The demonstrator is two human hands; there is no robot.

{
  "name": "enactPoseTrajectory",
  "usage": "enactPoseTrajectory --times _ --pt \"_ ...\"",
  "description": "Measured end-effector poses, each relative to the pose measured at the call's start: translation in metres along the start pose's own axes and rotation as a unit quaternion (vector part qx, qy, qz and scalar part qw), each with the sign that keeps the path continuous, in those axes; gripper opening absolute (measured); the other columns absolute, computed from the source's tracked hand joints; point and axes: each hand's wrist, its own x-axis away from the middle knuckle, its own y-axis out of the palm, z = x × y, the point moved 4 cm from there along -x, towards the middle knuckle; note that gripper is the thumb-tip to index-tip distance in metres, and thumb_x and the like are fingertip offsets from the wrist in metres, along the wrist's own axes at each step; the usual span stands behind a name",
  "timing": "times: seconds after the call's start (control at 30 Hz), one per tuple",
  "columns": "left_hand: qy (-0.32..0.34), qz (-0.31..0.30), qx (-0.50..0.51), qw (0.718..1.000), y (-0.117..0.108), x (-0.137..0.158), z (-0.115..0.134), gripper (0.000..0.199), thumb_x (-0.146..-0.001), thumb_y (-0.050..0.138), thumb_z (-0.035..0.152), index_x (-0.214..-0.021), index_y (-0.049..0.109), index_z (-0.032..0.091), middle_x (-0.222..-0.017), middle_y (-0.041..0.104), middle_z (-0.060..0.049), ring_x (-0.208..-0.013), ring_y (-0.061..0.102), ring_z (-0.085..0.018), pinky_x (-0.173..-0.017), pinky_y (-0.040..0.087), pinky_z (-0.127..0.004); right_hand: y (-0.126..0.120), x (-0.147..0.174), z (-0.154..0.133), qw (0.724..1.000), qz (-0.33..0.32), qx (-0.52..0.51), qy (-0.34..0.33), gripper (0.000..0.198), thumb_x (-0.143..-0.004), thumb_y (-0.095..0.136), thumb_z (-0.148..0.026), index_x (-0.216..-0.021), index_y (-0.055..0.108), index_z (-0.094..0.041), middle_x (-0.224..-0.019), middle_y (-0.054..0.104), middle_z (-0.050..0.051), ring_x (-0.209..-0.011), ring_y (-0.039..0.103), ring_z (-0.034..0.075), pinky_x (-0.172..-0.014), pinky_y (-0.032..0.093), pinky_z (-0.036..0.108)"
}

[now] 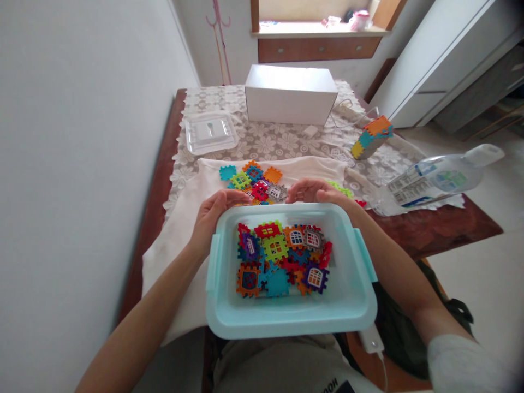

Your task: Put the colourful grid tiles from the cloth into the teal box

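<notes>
A light-blue plastic bin (290, 326) is close in front of my body, with several toothed building tiles (275, 248) in red, green, orange, blue and purple inside, some with window frames. Just past its far rim, more loose tiles (273, 174) lie piled on a white cloth (180, 267). My left hand (215, 210) is at the bin's far left corner, fingers stretched toward the pile. Opposite it, my right hand (311, 191) curves beside the pile's right side, fingers apart. Neither hand visibly holds anything. A few green tiles (341, 189) show beyond the right wrist.
A white box (291, 98) stands at the table's back, with a clear lid (210, 132) to its left. To the right are a stacked tile block (371, 136) and a large clear bottle (442, 176) near the table edge. A wall (82, 136) borders the left side.
</notes>
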Motion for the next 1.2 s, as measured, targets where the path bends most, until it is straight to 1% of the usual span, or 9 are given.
enactPoseTrajectory --times 0.07,0.17,0.3,0.4,0.47,0.6,0.87,1.03,1.2 --pt "0.026 0.042 -0.072 0.996 -0.008 -0.007 -0.004 0.041 -0.103 0.079 0.064 -0.111 0.086 0.025 -0.111 0.088 -0.010 -0.103 0.083 -0.025 -0.099 0.067 -0.040 -0.006 -0.005 0.006 0.994 0.083 0.063 -0.031 0.056 -0.098 0.076 -0.080 -0.119 0.087 -0.029 -0.111 0.087 0.007 -0.099 0.081 0.023 -0.094 0.066 0.039" --pt "0.099 0.039 -0.271 0.957 -0.020 -0.017 -0.010 0.041 -0.099 0.085 0.056 -0.128 0.085 0.027 -0.142 0.083 -0.012 -0.141 0.073 -0.033 -0.131 0.052 -0.056 -0.014 -0.012 0.015 0.949 0.152 0.270 -0.057 0.047 -0.104 0.075 -0.070 -0.129 0.085 -0.031 -0.128 0.086 0.009 -0.117 0.079 0.027 -0.109 0.063 0.046" --pt "0.085 -0.040 -0.428 0.899 -0.031 -0.026 -0.029 0.060 -0.096 0.085 0.045 -0.153 0.075 0.029 -0.178 0.059 -0.015 -0.175 0.040 -0.045 -0.145 0.019 -0.076 -0.018 -0.016 0.034 0.842 0.094 0.530 -0.036 0.066 -0.097 0.088 -0.054 -0.158 0.072 -0.035 -0.172 0.065 0.011 -0.160 0.056 0.041 -0.137 0.038 0.067" --pt "0.070 -0.080 -0.447 0.888 -0.034 -0.026 -0.039 0.052 -0.101 0.077 0.040 -0.152 0.078 0.028 -0.176 0.062 -0.016 -0.175 0.039 -0.049 -0.142 0.010 -0.083 -0.022 -0.016 0.047 0.813 0.019 0.581 -0.002 0.071 -0.096 0.088 -0.047 -0.163 0.068 -0.039 -0.175 0.063 0.008 -0.165 0.052 0.041 -0.140 0.033 0.067" --pt "0.083 -0.096 -0.446 0.886 -0.033 -0.025 -0.038 0.044 -0.100 0.076 0.038 -0.143 0.084 0.028 -0.170 0.068 -0.015 -0.172 0.044 -0.049 -0.143 0.012 -0.082 -0.024 -0.016 0.049 0.814 -0.009 0.580 -0.004 0.059 -0.098 0.085 -0.046 -0.156 0.073 -0.042 -0.168 0.070 0.005 -0.162 0.055 0.038 -0.140 0.032 0.065" --pt "0.098 -0.112 -0.426 0.892 -0.027 -0.021 -0.029 0.039 -0.095 0.081 0.038 -0.132 0.089 0.029 -0.160 0.074 -0.014 -0.157 0.062 -0.042 -0.141 0.036 -0.070 -0.026 -0.018 0.043 0.822 -0.014 0.568 -0.017 0.041 -0.098 0.084 -0.047 -0.139 0.081 -0.045 -0.151 0.079 0.002 -0.146 0.068 0.035 -0.138 0.036 0.064" --pt "0.088 -0.088 -0.432 0.893 -0.024 -0.018 -0.018 0.040 -0.088 0.084 0.031 -0.128 0.089 0.029 -0.153 0.077 -0.012 -0.153 0.064 -0.041 -0.136 0.046 -0.067 -0.022 -0.013 0.036 0.833 0.012 0.552 -0.017 0.047 -0.096 0.084 -0.043 -0.143 0.075 -0.039 -0.154 0.078 0.007 -0.146 0.067 0.040 -0.126 0.049 0.064" --pt "0.110 -0.043 -0.422 0.899 -0.027 -0.019 -0.014 0.033 -0.089 0.081 0.028 -0.122 0.088 0.026 -0.148 0.078 -0.013 -0.142 0.071 -0.037 -0.131 0.051 -0.063 -0.028 -0.011 0.017 0.879 0.143 0.454 -0.035 0.035 -0.089 0.089 -0.046 -0.116 0.078 -0.027 -0.130 0.084 0.012 -0.117 0.077 0.032 -0.109 0.061 0.054" --pt "0.102 -0.033 -0.436 0.894 -0.030 -0.019 -0.016 0.034 -0.087 0.081 0.025 -0.120 0.087 0.026 -0.141 0.081 -0.013 -0.139 0.071 -0.038 -0.128 0.053 -0.062 -0.029 -0.004 -0.018 0.947 0.248 0.187 -0.076 0.053 -0.081 0.095 -0.070 -0.110 0.072 -0.031 -0.125 0.083 0.006 -0.110 0.079 0.026 -0.101 0.065 0.046"
